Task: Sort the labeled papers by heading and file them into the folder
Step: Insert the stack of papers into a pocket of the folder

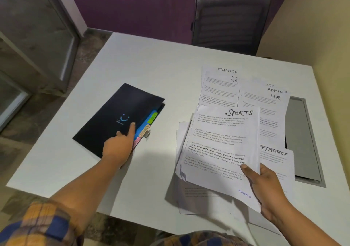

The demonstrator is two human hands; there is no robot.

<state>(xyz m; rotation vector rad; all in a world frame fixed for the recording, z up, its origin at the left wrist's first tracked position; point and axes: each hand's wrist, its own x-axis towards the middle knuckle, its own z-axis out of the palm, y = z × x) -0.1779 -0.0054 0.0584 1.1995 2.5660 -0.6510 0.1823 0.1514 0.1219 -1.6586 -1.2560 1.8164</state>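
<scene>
A dark folder [117, 111] with a blue smile mark lies shut on the white table [151, 69], coloured tabs poking from its right edge. My left hand [119, 147] rests on its near corner with the index finger stretched out on the cover. My right hand [265, 185] grips a stack of papers [221, 151] by the lower right corner, thumb on top; the top sheet is headed SPORTS. Behind lie sheets headed FINANCE and HR [221, 86], ADMIN and HR [269, 101], and a FINANCE sheet [276, 158] at the right.
A grey recessed panel [303, 141] sits in the table at the right edge, partly under papers. A black mesh chair [231, 22] stands behind the table. A glass partition [28, 37] is at the left.
</scene>
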